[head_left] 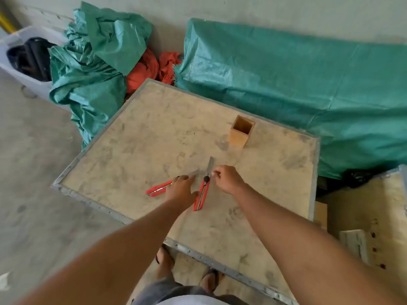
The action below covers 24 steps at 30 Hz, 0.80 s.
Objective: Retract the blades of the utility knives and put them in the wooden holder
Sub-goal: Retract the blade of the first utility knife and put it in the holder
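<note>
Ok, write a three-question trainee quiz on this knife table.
1. True or false: the wooden holder already has a knife in it.
2. How many red utility knives lie on the table?
A. one
B. two
C. three
3. Fill in: the blade of the right knife is ____ (extended/retracted).

Key
1. False. It stands empty, apart from both hands.
2. B. The left knife lies partly under the left hand; the other lies between that hand and the right hand.
3. Extended, pointing away from the person.
</note>
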Each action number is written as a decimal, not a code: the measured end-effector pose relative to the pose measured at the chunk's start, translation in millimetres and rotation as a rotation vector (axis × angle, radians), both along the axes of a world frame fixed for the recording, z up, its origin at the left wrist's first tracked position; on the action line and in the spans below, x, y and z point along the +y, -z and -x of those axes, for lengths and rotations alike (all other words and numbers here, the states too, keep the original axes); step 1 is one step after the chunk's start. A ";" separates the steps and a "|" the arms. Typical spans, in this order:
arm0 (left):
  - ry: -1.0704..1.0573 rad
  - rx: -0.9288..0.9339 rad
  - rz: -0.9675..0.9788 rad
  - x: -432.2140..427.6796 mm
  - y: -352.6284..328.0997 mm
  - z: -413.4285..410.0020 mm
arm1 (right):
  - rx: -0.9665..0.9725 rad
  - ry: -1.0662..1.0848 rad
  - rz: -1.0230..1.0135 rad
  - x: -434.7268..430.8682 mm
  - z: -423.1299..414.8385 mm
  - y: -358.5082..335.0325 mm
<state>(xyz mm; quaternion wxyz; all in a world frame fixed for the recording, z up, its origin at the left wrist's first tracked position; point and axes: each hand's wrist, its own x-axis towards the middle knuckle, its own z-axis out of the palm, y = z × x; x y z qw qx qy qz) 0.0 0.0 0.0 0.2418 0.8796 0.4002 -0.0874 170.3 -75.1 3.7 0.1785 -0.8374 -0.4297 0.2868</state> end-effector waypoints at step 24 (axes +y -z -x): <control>-0.143 -0.288 0.314 -34.4 6.2 11.2 | 0.634 0.555 -0.178 -9.1 9.7 20.9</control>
